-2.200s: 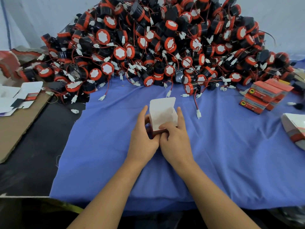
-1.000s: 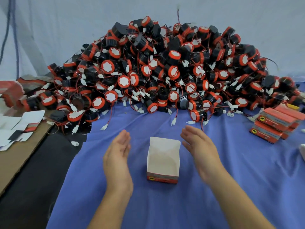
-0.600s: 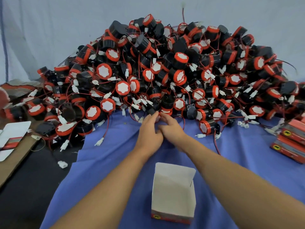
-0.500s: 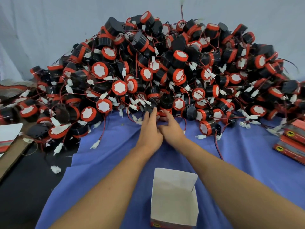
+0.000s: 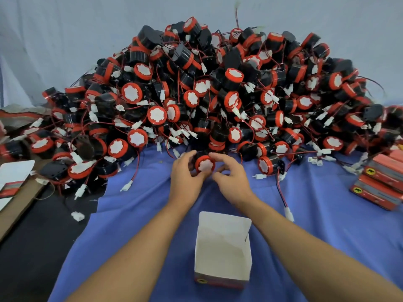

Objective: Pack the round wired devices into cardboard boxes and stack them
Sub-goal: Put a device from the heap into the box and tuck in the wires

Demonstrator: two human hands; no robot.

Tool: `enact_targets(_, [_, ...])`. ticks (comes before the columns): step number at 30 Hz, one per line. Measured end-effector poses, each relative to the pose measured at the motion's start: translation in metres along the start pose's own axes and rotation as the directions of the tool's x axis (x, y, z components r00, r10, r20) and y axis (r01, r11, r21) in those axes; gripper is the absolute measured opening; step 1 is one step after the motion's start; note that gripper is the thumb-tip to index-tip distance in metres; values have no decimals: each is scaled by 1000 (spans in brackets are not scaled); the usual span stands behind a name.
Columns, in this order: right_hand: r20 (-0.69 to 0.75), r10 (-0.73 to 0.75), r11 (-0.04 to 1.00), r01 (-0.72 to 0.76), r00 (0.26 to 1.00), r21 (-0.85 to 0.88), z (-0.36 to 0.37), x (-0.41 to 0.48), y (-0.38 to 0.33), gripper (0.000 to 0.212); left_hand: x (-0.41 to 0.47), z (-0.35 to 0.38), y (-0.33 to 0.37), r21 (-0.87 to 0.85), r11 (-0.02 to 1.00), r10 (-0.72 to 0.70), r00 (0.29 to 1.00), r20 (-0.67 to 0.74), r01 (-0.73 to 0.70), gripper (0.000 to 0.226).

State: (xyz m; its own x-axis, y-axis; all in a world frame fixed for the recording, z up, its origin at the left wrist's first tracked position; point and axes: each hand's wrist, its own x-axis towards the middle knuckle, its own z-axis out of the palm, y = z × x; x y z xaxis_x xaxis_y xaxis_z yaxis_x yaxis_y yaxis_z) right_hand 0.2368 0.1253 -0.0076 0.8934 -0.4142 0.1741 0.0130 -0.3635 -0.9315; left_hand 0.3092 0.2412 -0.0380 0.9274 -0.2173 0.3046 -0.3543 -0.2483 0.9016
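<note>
Device (image 5: pixel 205 165), white face toward camera, gripped in curled left hand (image 5: pixel 185 178); right hand (image 5: pixel 231 178) seemingly pinches it.

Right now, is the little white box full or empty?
Empty. The box stands upright with its top open, and only bare white cardboard shows inside.

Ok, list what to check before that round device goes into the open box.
1. Grip: the left hand curls round the round device, and the right hand pinches its right edge. Ok.
2. Box upright on the blue cloth, flap up, mouth open. Ok.
3. Box interior empty. Ok.
4. Device lifted clear of the pile: it sits at the pile's front edge. Not ok.
5. Its wire free of the neighbouring wires: hidden behind the hands. Cannot tell.
</note>
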Motion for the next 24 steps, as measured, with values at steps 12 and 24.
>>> enact_targets(12, [74, -40, 942, 13, 996, 334, -51, -82, -63, 39, -73, -71, 91, -300, 953, -17, 995, 98, 46, 35])
enact_targets(24, [-96, 388, 908, -362, 917, 210, -107, -138, -56, 13, -154, -93, 137, -248, 969, 41, 992, 122, -9, 29])
